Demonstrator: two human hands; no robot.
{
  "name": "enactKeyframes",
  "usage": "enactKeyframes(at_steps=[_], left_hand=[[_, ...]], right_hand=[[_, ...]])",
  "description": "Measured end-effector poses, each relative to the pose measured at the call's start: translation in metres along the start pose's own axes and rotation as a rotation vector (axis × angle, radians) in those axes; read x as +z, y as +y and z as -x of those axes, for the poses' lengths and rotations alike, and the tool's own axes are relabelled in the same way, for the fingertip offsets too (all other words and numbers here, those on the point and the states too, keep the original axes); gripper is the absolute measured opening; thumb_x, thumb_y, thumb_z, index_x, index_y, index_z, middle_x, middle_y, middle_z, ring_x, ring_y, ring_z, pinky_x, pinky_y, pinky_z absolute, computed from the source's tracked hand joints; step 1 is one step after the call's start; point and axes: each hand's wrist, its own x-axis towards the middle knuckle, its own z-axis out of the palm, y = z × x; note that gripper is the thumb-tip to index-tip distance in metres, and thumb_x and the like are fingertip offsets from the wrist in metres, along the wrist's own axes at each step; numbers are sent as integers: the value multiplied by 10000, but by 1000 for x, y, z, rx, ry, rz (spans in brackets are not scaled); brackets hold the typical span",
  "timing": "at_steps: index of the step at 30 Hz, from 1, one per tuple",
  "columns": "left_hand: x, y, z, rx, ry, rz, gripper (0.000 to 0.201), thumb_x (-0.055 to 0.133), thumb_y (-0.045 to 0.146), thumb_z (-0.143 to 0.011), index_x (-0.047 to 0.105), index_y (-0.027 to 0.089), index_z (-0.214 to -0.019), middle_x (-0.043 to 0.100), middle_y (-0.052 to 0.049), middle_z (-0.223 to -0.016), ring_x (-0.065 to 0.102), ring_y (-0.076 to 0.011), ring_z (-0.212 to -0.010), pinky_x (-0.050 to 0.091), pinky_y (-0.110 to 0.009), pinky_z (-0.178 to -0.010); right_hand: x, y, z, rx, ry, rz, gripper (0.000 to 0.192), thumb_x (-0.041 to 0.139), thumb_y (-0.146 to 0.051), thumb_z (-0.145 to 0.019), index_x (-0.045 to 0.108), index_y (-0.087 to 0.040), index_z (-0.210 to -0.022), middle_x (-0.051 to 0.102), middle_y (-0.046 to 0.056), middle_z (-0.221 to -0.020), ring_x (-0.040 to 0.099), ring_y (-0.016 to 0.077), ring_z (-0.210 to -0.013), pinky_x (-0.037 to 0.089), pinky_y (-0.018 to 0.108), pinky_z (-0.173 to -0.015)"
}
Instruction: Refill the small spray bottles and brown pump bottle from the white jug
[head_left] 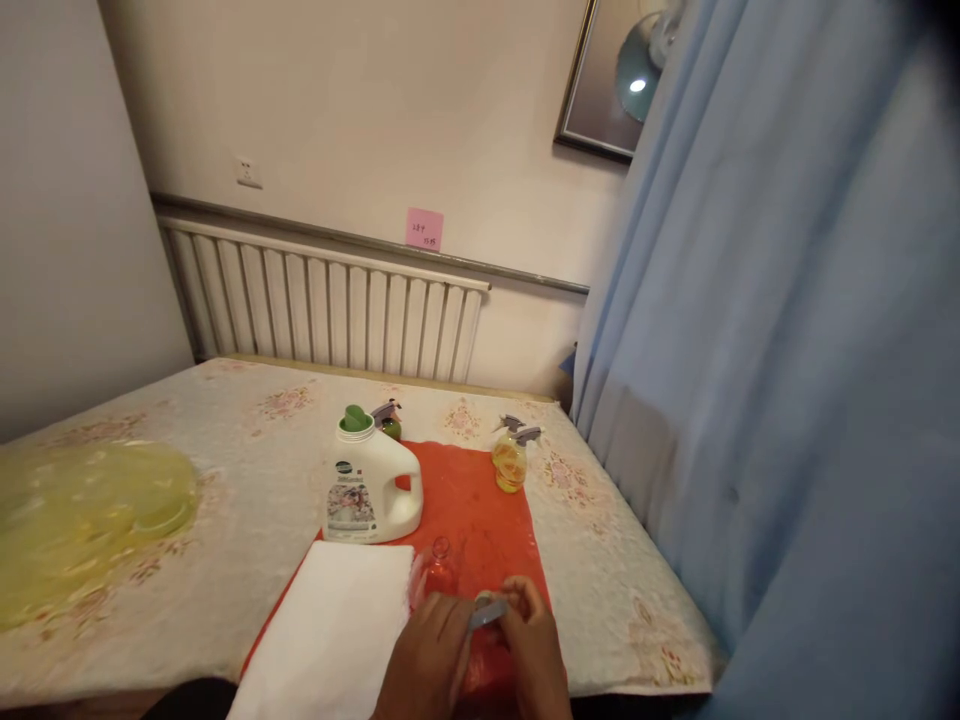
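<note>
Close to the front edge of the red mat (472, 500), my left hand (431, 650) and my right hand (534, 640) meet around a grey plastic spray head (489, 613). The fingers of both hands are closed on it, and they cover part of it. Just beyond my left hand a small clear bottle (441, 565) stands with its neck uncapped, its lower part hidden. To the left lies a folded white cloth (337, 610). Behind the cloth stands a white handled jug (371, 490) with a green cup or cap (355, 418) in its mouth.
A yellow spray bottle (510, 465) with a grey trigger stands at the mat's far right. Another, green spray bottle (391, 427) is partly hidden behind the jug. Yellow translucent plastic (90, 520) lies left on the flowered tablecloth (255, 500). A blue curtain (750, 350) borders the right side.
</note>
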Motion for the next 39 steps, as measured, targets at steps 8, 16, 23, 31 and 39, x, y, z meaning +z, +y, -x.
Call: enactKeyframes(at_steps=[8, 16, 23, 31, 39], left_hand=[[-8, -1, -9, -84, -46, -4, 240, 398, 122, -915, 606, 216, -991, 657, -37, -783, 621, -200, -708, 541, -329, -635], [-16, 0, -17, -191, -126, 161, 178, 459, 202, -930, 614, 234, -1010, 707, -32, -874, 654, -198, -793, 547, -322, -716], [-34, -22, -18, -533, -57, 432, 294, 453, 419, -942, 602, 242, -1123, 717, -44, -1003, 675, -192, -919, 553, -321, -820], [22, -103, 41, -892, -8, 346, 495, 506, 357, -775, 542, 123, -1210, 658, -171, -1201, 662, -280, -1047, 544, -476, -911], [65, -115, 73, -771, -153, 352, 744, 671, 354, -696, 457, 135, -1374, 544, -183, -1414, 505, -314, -1325, 373, -509, -1144]], right_hand=[[-8, -24, 3, -392, -294, 375, 447, 546, -67, -652, 730, -239, -1020, 708, 53, -1051, 660, 231, -976, 515, 315, -839], [-5, -43, -1, -342, -484, 423, 275, 651, -104, -682, 748, -228, -907, 680, 18, -860, 630, 196, -800, 483, 269, -704], [-11, -70, -16, -268, -381, 354, 276, 655, -140, -634, 739, -198, -891, 667, -9, -747, 544, 151, -628, 433, 252, -594], [10, -103, -55, -309, -164, -8, 215, 706, -292, -658, 666, -161, -823, 626, -26, -626, 458, 93, -483, 406, 235, -502], [58, -94, -74, -382, -188, 34, 251, 710, -358, -694, 675, -166, -851, 660, -5, -681, 510, 105, -532, 443, 240, -522]])
